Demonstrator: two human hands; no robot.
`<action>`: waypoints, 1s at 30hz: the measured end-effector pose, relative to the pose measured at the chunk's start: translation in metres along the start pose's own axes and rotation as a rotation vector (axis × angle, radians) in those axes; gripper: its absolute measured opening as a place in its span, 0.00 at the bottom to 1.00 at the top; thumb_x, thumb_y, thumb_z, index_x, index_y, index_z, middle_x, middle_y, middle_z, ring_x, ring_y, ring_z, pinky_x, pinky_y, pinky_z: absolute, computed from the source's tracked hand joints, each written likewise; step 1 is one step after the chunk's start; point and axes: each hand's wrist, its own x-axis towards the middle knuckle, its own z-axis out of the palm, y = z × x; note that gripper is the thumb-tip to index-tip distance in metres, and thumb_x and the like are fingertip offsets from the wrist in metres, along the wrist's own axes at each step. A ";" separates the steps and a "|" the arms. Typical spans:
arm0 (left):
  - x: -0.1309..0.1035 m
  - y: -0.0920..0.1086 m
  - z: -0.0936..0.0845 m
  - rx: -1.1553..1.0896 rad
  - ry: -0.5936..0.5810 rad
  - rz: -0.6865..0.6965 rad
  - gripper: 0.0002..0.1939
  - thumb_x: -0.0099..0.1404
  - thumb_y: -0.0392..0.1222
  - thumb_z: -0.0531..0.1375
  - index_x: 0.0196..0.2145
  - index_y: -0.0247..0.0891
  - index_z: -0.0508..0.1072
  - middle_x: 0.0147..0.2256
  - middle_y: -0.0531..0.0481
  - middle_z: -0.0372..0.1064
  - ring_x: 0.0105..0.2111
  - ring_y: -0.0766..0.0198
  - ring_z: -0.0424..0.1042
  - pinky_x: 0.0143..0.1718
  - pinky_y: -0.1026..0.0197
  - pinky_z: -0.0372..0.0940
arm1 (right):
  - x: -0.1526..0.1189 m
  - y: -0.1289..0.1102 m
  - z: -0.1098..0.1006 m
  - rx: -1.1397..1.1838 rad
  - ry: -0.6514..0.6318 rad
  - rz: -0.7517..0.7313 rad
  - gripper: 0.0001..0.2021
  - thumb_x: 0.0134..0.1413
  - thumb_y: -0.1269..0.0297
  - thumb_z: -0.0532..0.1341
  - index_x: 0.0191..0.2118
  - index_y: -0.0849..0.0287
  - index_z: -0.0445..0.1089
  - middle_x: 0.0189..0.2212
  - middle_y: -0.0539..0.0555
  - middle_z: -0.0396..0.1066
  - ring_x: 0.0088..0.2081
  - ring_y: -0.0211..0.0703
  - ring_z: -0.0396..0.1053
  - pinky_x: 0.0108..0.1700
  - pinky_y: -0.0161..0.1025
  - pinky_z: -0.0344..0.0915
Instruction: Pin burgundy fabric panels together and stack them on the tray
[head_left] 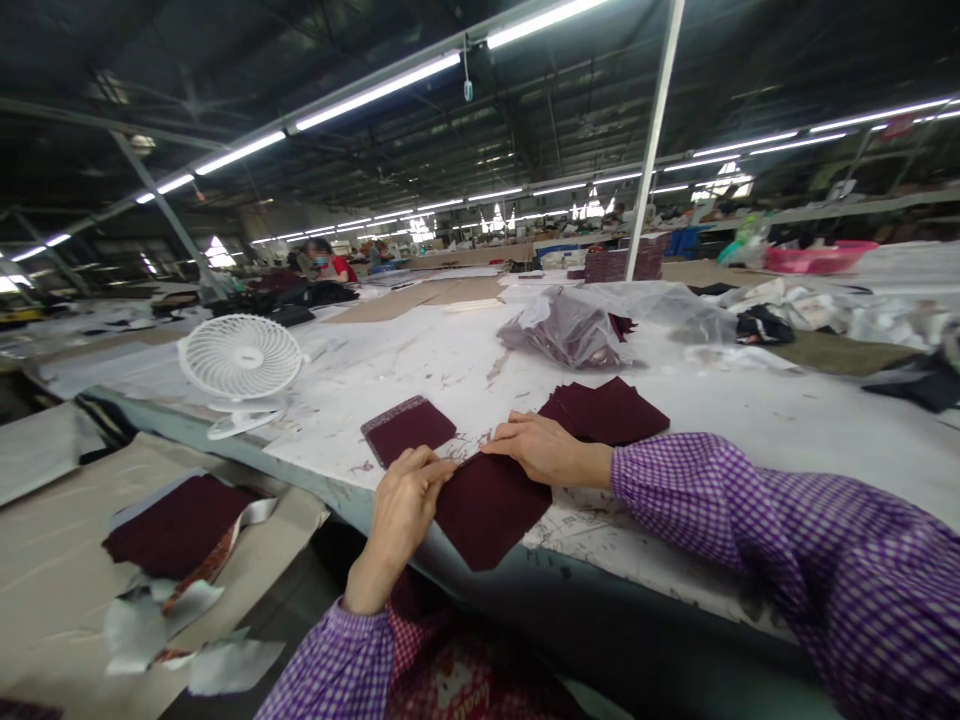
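A dark maroon fabric piece (491, 510) hangs partly over the table's front edge, its lower end angled to a blunt point. My left hand (409, 495) pinches its upper left corner between thumb and fingers. At the top edge, my right hand (536, 447) has its fingers closed on the cloth. Just beyond the left hand lies a maroon stack (412, 430) with a speckled grey strip along its far edge. Behind my right wrist sits a loose pile of maroon pieces (615, 408), fanned out and partly hidden by that hand.
A white fan (244, 360) stands at the table's left edge. Farther back is a clear plastic bag (562, 325) with maroon cloth inside. On a lower surface at left lie maroon cloth (180, 525) and pale scraps (161, 615). A metal post (652, 150) rises behind the bag.
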 end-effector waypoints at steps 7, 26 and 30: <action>0.003 0.013 -0.003 0.259 0.014 0.133 0.15 0.69 0.37 0.49 0.37 0.41 0.77 0.31 0.48 0.67 0.32 0.61 0.61 0.33 0.57 0.55 | 0.013 -0.016 -0.030 -0.127 -0.212 -0.018 0.23 0.52 0.77 0.53 0.52 0.54 0.70 0.40 0.58 0.71 0.42 0.48 0.64 0.44 0.43 0.57; -0.022 -0.006 -0.009 -0.049 0.117 0.056 0.11 0.69 0.40 0.50 0.36 0.39 0.72 0.32 0.48 0.66 0.35 0.62 0.64 0.37 0.58 0.62 | 0.049 -0.046 -0.070 -0.239 -0.586 -0.097 0.30 0.55 0.76 0.52 0.63 0.49 0.58 0.40 0.60 0.73 0.42 0.48 0.71 0.38 0.39 0.62; -0.025 -0.006 -0.009 -0.074 0.126 0.021 0.11 0.69 0.40 0.51 0.32 0.38 0.71 0.31 0.48 0.65 0.34 0.61 0.64 0.37 0.58 0.62 | 0.052 -0.049 -0.075 -0.257 -0.624 -0.129 0.31 0.55 0.76 0.50 0.64 0.47 0.55 0.40 0.59 0.73 0.41 0.47 0.71 0.38 0.39 0.61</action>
